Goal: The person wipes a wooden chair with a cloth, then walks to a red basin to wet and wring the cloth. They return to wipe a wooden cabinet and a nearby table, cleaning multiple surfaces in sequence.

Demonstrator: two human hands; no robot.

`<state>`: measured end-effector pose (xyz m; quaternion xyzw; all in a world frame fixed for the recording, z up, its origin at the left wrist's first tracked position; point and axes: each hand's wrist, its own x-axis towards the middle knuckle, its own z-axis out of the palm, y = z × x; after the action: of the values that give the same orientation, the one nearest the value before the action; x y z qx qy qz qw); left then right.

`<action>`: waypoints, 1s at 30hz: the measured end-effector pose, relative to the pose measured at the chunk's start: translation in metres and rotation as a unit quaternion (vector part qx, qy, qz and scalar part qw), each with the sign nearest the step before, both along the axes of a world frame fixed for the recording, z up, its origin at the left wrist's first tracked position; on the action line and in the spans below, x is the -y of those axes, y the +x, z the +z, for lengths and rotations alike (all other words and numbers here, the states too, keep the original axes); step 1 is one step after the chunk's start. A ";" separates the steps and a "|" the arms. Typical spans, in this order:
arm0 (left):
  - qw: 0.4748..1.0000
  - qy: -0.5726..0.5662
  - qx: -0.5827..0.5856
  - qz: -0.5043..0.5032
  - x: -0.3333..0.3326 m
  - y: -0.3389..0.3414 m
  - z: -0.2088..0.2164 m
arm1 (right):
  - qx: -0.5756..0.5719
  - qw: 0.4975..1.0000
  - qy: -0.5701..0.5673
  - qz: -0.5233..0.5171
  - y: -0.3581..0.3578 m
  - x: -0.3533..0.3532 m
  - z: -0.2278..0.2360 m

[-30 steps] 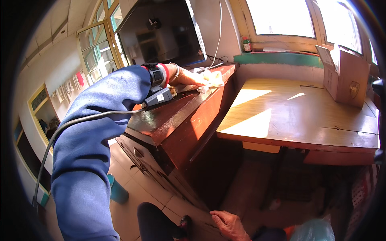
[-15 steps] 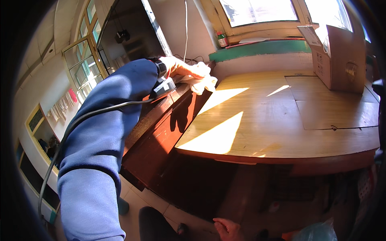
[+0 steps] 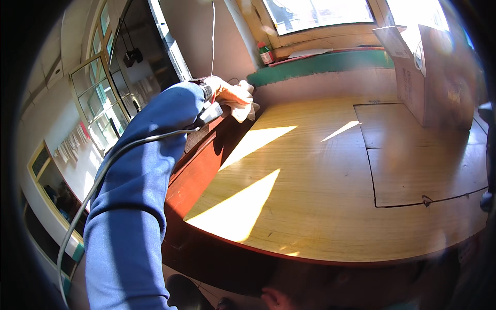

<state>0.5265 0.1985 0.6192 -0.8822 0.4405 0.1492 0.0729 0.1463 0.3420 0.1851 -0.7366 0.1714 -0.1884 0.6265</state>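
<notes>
Well, in the head view I am stretching my left arm in its blue sleeve (image 3: 129, 217) forward, and my left hand (image 3: 230, 93) is gripping a pale cloth (image 3: 243, 110), bunching it under bent fingers at the far end of the red-brown cabinet (image 3: 194, 183), beside the wooden table (image 3: 320, 175). My right hand (image 3: 276, 298) is showing only partly at the lower edge, lying in shadow, so I cannot tell whether it is grasping anything. Round my left wrist I am wearing a dark watch (image 3: 207, 92), and a small grey box (image 3: 211, 112) is sitting just below it, trailing a cable (image 3: 132, 145) along my sleeve. A large dark screen (image 3: 150, 49) is standing beyond my forearm, reflecting the room. On the window ledge, above a green painted band (image 3: 320, 68), a small red bottle (image 3: 266, 54) with a green cap is bearing a pale label too small to read. An open cardboard box (image 3: 439, 77) is standing on the table's far right part, carrying printed marks on its left side and a blurred emblem on its front; glare is hiding the details. Sunlight is falling in bright patches across the tabletop.
</notes>
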 end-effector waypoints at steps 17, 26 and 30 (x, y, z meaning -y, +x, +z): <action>0.999 -0.010 0.011 -0.039 0.029 0.003 -0.007 | -0.073 0.987 -0.133 -0.059 0.002 -0.033 -0.062; 0.995 0.091 0.051 0.000 -0.071 -0.087 -0.001 | 0.002 0.975 -0.198 0.100 -0.010 -0.051 -0.026; 0.980 0.177 0.087 0.039 -0.130 -0.125 -0.004 | 0.080 0.911 -0.391 0.104 -0.016 -0.071 -0.025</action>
<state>0.4019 0.3289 0.6152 -0.8814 0.3643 0.1506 0.2602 0.1299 0.4131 0.1603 -0.9188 -0.0440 -0.2324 0.3162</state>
